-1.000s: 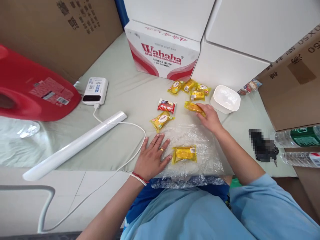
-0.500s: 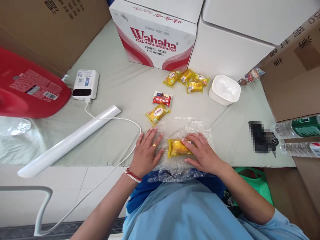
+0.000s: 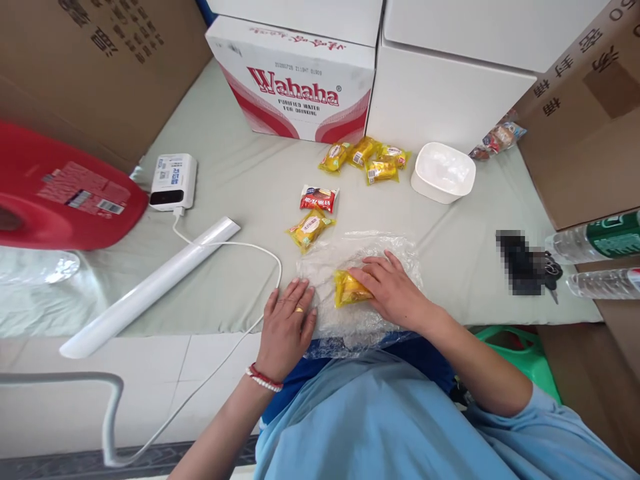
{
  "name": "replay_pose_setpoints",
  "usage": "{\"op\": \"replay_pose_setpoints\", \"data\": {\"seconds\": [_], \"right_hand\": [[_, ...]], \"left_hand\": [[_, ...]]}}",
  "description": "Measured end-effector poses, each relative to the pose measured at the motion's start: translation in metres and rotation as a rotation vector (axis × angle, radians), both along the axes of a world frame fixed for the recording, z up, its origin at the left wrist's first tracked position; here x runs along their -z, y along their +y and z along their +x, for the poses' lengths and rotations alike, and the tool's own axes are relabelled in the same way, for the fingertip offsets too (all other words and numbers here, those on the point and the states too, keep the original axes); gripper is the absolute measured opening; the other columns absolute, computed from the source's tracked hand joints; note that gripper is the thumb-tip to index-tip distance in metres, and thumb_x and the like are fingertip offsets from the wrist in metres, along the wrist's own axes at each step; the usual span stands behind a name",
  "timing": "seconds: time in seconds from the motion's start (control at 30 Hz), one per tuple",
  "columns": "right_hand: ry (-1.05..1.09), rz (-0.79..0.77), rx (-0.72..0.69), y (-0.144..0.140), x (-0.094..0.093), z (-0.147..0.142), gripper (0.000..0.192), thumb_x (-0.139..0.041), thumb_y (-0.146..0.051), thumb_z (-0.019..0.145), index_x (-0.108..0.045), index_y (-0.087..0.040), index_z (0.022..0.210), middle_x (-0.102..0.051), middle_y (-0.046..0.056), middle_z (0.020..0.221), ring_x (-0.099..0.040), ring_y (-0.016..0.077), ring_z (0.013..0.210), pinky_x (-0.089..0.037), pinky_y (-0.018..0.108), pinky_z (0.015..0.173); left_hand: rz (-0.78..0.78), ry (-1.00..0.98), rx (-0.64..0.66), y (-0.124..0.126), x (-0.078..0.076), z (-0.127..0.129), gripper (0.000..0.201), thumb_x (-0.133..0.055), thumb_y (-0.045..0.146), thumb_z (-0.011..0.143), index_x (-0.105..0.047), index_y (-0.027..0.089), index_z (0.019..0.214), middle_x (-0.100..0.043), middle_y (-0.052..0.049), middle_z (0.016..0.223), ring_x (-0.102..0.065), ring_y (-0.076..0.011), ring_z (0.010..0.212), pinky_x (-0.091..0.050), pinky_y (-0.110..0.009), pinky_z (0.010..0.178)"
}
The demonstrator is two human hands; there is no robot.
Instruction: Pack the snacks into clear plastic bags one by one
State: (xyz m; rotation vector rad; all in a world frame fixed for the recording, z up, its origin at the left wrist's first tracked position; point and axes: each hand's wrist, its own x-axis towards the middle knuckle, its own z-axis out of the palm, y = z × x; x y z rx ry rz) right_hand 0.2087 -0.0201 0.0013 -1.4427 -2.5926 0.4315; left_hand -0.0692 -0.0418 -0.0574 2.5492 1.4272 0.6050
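One yellow packet lies partly under the right hand, grip unclear, left hand flat nearby.

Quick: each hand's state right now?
Left hand: open, palm down at the left edge of the clear plastic sheet, nothing visibly held.
Right hand: curled over the right end of the yellow snack packet; whether firmly gripped cannot be told.
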Motion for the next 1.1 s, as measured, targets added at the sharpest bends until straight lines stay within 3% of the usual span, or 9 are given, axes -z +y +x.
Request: {"op": "replay_pose_setpoints", "data": {"seconds": [0.13, 0.3, 0.47, 0.63, 0.83, 0.97, 1.1], "right_hand": [[0.042, 0.038, 0.036, 0.002, -0.002, 0.008, 0.069, -0.066, -0.011, 0.089, -0.044, -0.024, 0.153, -0.064, 0.013, 0.133, -0.045, 0.0328, 0.142, -0.019, 0.066, 0.124], [0.003, -0.04, 0.029, 0.001, 0.007, 0.0, 0.072, -0.072, -0.033, 0.093, -0.04, -0.023, 0.157, -0.06, 0.017, 0.138, -0.045, 0.0356, 0.141, -0.022, 0.071, 0.121], [0.013, -0.062, 0.009, 0.006, 0.004, -0.001, 0.07, -0.069, -0.021, 0.091, -0.042, -0.023, 0.155, -0.063, 0.015, 0.132, -0.056, 0.0308, 0.127, -0.027, 0.065, 0.122], [0.035, -0.026, 0.049, 0.01, -0.009, 0.004, 0.071, -0.068, -0.018, 0.088, -0.042, -0.022, 0.154, -0.063, 0.015, 0.131, -0.056, 0.031, 0.126, -0.026, 0.063, 0.123], [-0.04, -0.052, 0.056, 0.003, 0.006, -0.002, 0.071, -0.07, -0.023, 0.09, -0.042, -0.019, 0.154, -0.062, 0.017, 0.132, -0.057, 0.0329, 0.122, -0.029, 0.066, 0.119], [-0.023, -0.028, 0.033, 0.0, 0.01, -0.003, 0.078, -0.073, -0.033, 0.092, -0.035, -0.022, 0.158, -0.057, 0.018, 0.144, -0.048, 0.0349, 0.138, -0.019, 0.07, 0.122], [0.028, 0.002, -0.001, -0.001, 0.0, 0.0, 0.087, -0.072, -0.049, 0.092, -0.027, -0.023, 0.162, -0.048, 0.018, 0.155, -0.037, 0.0363, 0.149, -0.012, 0.073, 0.123]], "left_hand": [[-0.043, 0.061, -0.004, 0.0, 0.009, -0.005, 0.05, -0.048, 0.028, 0.102, -0.05, 0.022, 0.151, -0.055, -0.012, 0.155, -0.048, -0.0292, 0.147, -0.029, -0.054, 0.124], [-0.042, 0.067, -0.018, 0.0, 0.008, -0.002, 0.049, -0.048, 0.028, 0.102, -0.051, 0.022, 0.15, -0.056, -0.012, 0.154, -0.049, -0.0291, 0.146, -0.028, -0.053, 0.124], [-0.019, 0.066, -0.014, 0.0, 0.008, -0.002, 0.047, -0.049, 0.027, 0.102, -0.052, 0.021, 0.149, -0.057, -0.013, 0.153, -0.05, -0.0287, 0.146, -0.027, -0.052, 0.124], [-0.001, 0.073, -0.01, 0.0, 0.007, -0.001, 0.046, -0.049, 0.026, 0.102, -0.052, 0.019, 0.147, -0.057, -0.013, 0.153, -0.05, -0.0288, 0.145, -0.027, -0.052, 0.124], [-0.019, 0.052, -0.017, -0.001, 0.009, -0.003, 0.049, -0.051, 0.026, 0.101, -0.048, 0.021, 0.15, -0.056, -0.014, 0.154, -0.05, -0.0297, 0.145, -0.028, -0.054, 0.124], [-0.006, -0.047, -0.029, -0.002, 0.007, -0.004, 0.056, -0.055, 0.024, 0.1, -0.042, 0.025, 0.154, -0.052, -0.015, 0.155, -0.046, -0.031, 0.147, -0.036, -0.056, 0.121], [0.08, -0.187, -0.043, -0.007, -0.008, -0.003, 0.06, -0.062, 0.017, 0.094, -0.045, 0.026, 0.151, -0.05, -0.017, 0.154, -0.045, -0.0342, 0.147, -0.045, -0.057, 0.116]]}}
